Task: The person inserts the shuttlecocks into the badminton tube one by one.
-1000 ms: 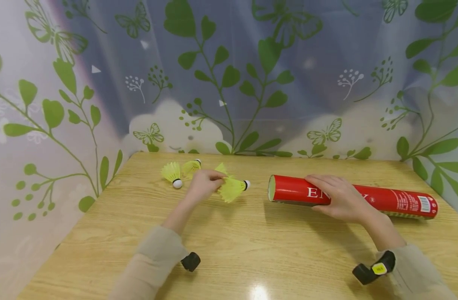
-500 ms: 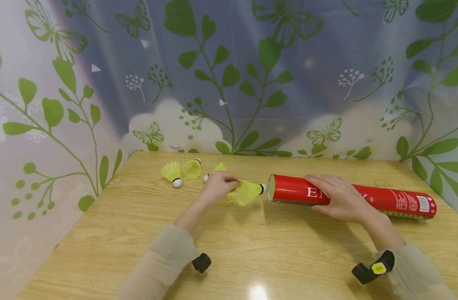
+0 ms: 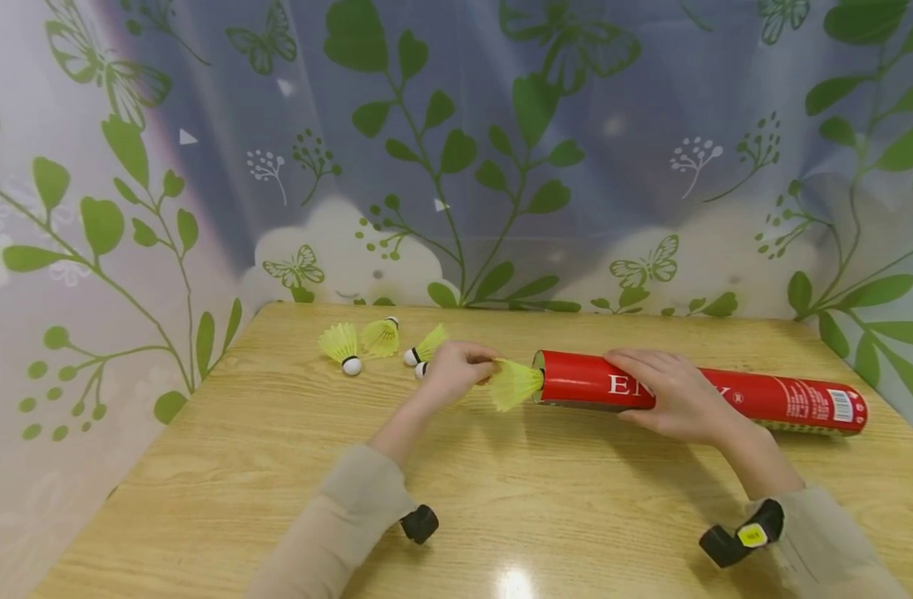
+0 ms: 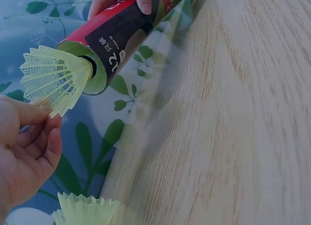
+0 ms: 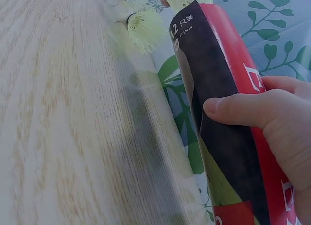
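My left hand (image 3: 458, 373) pinches a yellow shuttlecock (image 4: 57, 79) by the edge of its skirt. The cork end of that shuttlecock sits inside the open mouth of a red tube (image 3: 587, 378), while the skirt still sticks out on the left. Thumb on one side and fingers over the top, my right hand (image 3: 681, 395) grips the tube around its middle. In the right wrist view, the right thumb (image 5: 233, 110) lies across the tube's black panel. The cork's tip is hidden within the tube.
Several more yellow shuttlecocks lie at the back left of the wooden table (image 3: 456, 499), among them one shuttlecock (image 3: 342, 345) farthest left and another shuttlecock (image 3: 382, 336) beside it. One more shuttlecock (image 3: 426, 345) lies just behind my left hand. A patterned curtain (image 3: 456, 166) hangs behind the table.
My left hand has carried the shuttlecock rightward, and its cork end has passed into the tube's mouth. The right hand and the tube stay nearly in place.
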`<state>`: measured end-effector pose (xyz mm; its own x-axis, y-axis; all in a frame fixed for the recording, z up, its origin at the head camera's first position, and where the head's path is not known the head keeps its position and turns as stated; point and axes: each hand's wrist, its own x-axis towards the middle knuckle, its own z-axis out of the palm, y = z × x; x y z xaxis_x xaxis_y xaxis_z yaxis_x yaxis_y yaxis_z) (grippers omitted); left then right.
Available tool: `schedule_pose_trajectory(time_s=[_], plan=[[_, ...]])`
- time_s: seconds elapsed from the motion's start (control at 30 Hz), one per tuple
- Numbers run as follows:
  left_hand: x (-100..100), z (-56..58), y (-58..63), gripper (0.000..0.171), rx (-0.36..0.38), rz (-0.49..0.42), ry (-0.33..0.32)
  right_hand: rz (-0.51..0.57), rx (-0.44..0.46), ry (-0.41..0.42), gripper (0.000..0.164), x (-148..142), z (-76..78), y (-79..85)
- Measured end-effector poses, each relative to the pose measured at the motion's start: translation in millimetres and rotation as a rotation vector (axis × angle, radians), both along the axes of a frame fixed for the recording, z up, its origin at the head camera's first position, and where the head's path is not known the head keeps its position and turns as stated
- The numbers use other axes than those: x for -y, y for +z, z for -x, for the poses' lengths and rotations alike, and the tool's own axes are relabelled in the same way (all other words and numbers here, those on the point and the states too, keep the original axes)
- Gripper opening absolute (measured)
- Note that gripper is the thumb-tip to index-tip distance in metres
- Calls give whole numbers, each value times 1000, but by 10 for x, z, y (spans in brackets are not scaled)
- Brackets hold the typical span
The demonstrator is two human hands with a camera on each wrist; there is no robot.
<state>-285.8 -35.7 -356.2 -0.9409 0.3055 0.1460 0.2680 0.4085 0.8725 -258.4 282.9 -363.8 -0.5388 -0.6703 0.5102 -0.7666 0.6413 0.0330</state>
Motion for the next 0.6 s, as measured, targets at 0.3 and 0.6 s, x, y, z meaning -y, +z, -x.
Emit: schedule_pose_trajectory(time_s=[0.3, 0.6], plan=[[-176, 39, -14, 16, -27, -48, 1, 14, -12, 9, 83, 15, -7, 23], [-307, 37, -66, 11, -13, -148, 21, 13, 2, 2, 82, 8, -21, 23]])
